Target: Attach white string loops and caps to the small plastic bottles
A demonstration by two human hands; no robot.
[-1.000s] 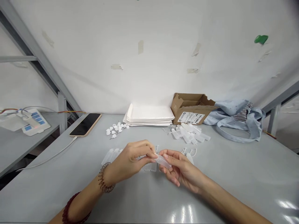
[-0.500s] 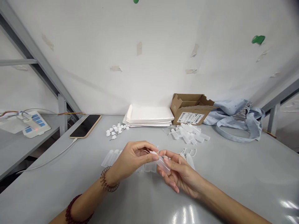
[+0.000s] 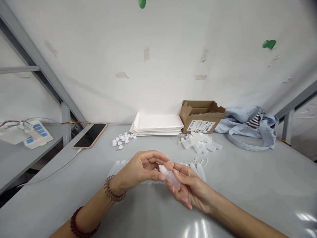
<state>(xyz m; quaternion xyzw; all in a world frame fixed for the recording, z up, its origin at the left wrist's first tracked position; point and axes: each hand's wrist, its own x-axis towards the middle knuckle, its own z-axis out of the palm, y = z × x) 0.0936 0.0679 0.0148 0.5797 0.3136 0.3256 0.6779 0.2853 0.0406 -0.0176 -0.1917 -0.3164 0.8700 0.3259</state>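
A small translucent squeeze bottle with a white pointed tip is tilted up toward the left. My right hand is closed round its body, thumb on top and fingers beneath. Close by the tip, my left hand has thumb and index finger parted, one on each side of it, with nothing visibly gripped. Behind my hands lies a row of similar bottles, partly hidden. More bottles with curled strips lie at the row's right end.
Small white caps lie in a loose group behind my left hand. A pile of bottles sits before a cardboard box. White envelopes are stacked by the wall. A phone lies left, a blue cloth right.
My left thumb and index finger have spread apart from the bottle's tip, which now shows more fully. My right hand keeps hold of the bottle. The view has shifted slightly.
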